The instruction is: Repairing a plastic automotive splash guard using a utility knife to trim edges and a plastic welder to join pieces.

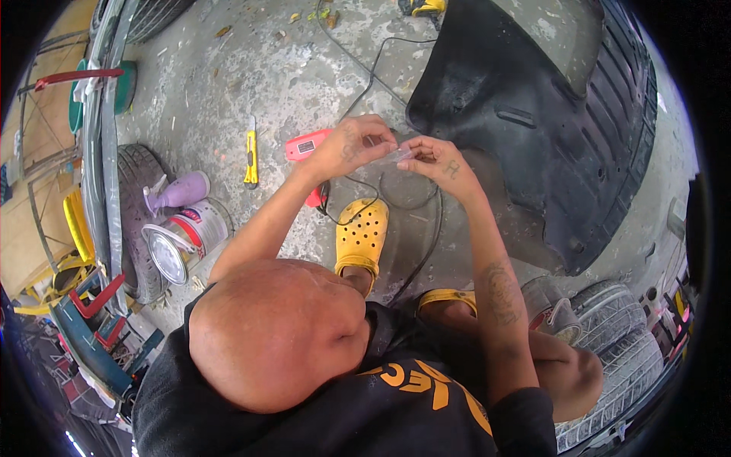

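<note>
Between both hands, over the floor ahead of me, is a small piece of clear plastic, perhaps a little bag; its contents are too small to make out. My left hand pinches its left end between thumb and fingers. From the other side, my right hand grips it with thumb and forefinger. A red corded tool lies on the floor, partly hidden behind my left wrist. Left of that rests a yellow utility knife with its blade out.
A large black plastic car panel covers the floor at right. Dark cables trail across the concrete. Tyres, a paint can and a purple spray bottle stand or lie at left. More tyres are at lower right.
</note>
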Motion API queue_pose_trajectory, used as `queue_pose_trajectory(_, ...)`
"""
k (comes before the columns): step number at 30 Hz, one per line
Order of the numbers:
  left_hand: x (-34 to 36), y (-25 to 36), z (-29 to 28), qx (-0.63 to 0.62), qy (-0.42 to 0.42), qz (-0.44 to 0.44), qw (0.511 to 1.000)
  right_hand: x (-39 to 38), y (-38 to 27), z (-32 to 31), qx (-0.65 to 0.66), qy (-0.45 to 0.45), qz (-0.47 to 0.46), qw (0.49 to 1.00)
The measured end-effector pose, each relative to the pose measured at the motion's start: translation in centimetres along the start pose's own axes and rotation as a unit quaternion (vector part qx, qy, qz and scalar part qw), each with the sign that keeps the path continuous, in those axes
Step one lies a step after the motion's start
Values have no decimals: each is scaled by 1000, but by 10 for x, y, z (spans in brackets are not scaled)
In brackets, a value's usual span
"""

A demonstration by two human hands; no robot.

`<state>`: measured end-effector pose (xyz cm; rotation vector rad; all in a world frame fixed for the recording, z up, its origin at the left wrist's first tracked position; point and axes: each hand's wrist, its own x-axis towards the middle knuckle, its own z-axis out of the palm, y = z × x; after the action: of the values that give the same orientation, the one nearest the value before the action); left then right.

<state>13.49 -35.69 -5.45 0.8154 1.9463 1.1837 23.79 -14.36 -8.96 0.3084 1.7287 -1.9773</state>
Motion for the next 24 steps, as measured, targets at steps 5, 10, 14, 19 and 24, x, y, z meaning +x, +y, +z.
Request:
queue_pose_trajectory(5, -13, -11, 11, -65, 73, -60, 993, 14, 6, 4, -34, -39, 7, 999)
queue_pose_trajectory(10, -19, -19, 15, -138, 110, -89, 980, 19, 17, 9, -22, -35, -5, 999)
queue_pose_trajectory(14, -21, -16, 13, -130, 100, -124, 979, 20, 22, 11, -31, -27, -11, 999)
queue_pose_trajectory(19, -22, -21, 6, -155, 128, -146, 969, 12, 5, 18, -115, 13, -39, 992)
queue_pose_trajectory(24, -15, -12, -4, -174, 138, -136, 966, 10, -22, 14, -215, 9, -73, 974)
